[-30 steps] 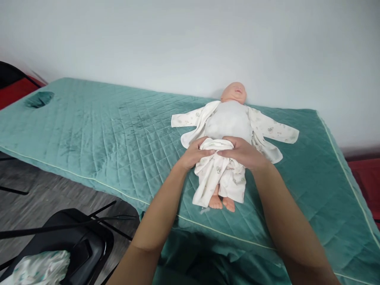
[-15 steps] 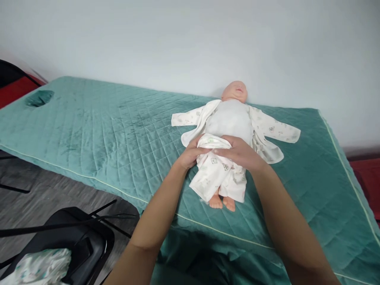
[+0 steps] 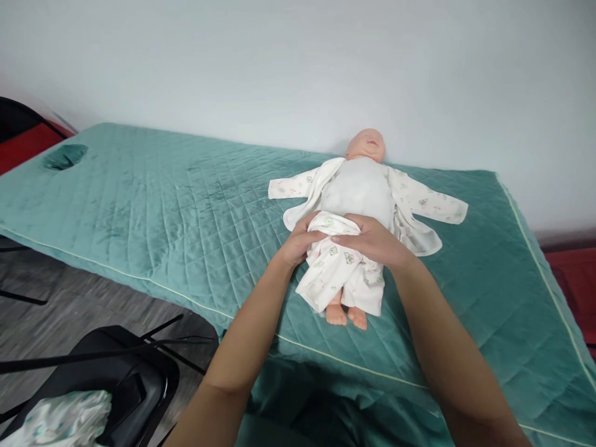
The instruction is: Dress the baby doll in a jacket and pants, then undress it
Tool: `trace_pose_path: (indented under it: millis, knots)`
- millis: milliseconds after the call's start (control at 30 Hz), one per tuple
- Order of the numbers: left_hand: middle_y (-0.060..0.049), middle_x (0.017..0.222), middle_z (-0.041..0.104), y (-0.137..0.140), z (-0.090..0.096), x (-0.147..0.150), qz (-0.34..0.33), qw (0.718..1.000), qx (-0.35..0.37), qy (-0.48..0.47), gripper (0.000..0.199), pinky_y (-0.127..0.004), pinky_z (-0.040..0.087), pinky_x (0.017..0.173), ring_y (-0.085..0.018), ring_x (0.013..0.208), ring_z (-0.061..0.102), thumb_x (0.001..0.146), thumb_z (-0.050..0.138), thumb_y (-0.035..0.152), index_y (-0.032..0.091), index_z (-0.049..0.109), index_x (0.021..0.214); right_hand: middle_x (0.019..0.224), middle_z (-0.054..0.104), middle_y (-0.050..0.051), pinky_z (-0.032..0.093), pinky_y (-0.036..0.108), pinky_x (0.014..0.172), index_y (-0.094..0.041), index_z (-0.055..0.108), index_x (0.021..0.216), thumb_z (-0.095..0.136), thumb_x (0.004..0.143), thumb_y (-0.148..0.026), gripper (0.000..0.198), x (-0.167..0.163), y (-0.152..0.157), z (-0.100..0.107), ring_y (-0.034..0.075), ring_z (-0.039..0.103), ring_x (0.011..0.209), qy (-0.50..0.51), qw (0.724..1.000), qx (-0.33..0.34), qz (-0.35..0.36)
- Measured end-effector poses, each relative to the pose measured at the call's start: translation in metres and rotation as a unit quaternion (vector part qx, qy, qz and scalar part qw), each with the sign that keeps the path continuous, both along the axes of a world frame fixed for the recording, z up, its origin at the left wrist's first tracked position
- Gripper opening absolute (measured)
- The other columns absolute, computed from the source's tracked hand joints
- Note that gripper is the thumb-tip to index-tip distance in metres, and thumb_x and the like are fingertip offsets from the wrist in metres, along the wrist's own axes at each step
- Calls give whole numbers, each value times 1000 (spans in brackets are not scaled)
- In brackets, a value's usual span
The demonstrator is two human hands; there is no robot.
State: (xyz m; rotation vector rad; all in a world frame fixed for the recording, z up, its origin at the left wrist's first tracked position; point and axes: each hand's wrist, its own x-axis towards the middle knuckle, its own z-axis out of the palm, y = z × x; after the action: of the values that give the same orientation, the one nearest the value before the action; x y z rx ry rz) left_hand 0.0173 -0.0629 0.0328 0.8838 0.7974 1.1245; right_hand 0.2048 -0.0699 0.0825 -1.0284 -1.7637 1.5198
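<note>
A baby doll (image 3: 358, 186) lies on its back, its head by the wall and its bare feet toward me. Its printed white jacket (image 3: 431, 200) is spread open, with both sleeves stretched out sideways. Printed white baby pants (image 3: 342, 270) cover its legs, and the feet stick out below the cuffs. My left hand (image 3: 298, 241) grips the waistband on the left, thumb on top. On the other side of the waistband, my right hand (image 3: 372, 239) is closed on the pants, its thumb pointing inward. The fingers under the cloth are hidden.
Green quilted cover (image 3: 195, 211) drapes the bed, which has a hole (image 3: 65, 156) at its far left. A black chair (image 3: 125, 366) stands at lower left with a patterned white cloth (image 3: 69, 419) on it. Red furniture (image 3: 572, 285) shows at right. The pale wall (image 3: 298, 68) runs behind.
Both hands keep their hold on the waistband and have hardly moved. The doll and the pants appear shifted slightly left in the picture, along with a small shift of the view.
</note>
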Motion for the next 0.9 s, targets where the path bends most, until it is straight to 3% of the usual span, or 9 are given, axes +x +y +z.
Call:
trace_pose_path:
  millis: [167,333,467,633,767,900]
  knots:
    - [-1,81,66,-10,5,0,27,1000,9,12,45,-26,46,69,-15,72,59,53,87,32,16,68,92,95,71,4,49,27,70,-17,70,104,75,79,-47,40,1,-1,0,19,64,85,-64,996,21,-54]
    - [2,81,64,-40,17,1,82,993,17,84,36,-24,44,69,-13,73,57,65,83,31,17,66,93,83,67,0,43,24,62,-17,68,92,75,77,-45,33,1,-3,-3,16,59,76,-114,990,53,-68]
    - [3,79,62,-67,29,5,118,977,16,177,30,-23,42,65,-13,71,54,72,79,34,17,65,93,75,65,-2,39,24,62,-17,67,81,69,77,-35,18,2,-5,-7,14,57,72,-138,983,110,-42]
    - [1,83,65,-90,36,15,125,969,-17,212,28,-23,43,66,-14,75,56,75,75,34,18,66,95,74,66,-2,38,24,62,-17,67,78,68,74,-30,14,8,-4,-9,15,58,72,-153,980,131,-3]
    - [3,74,61,-109,37,24,128,969,-41,208,21,-23,41,60,-13,67,55,78,73,36,19,63,84,83,71,0,42,25,68,-18,71,83,63,72,-24,15,14,-2,-7,16,62,77,-142,981,123,42]
    - [4,64,58,-129,41,34,111,977,-120,139,26,-25,39,52,-13,53,53,78,74,42,21,59,79,81,72,0,44,25,68,-19,73,83,57,70,-19,20,16,-1,-5,17,64,78,-156,980,99,73]
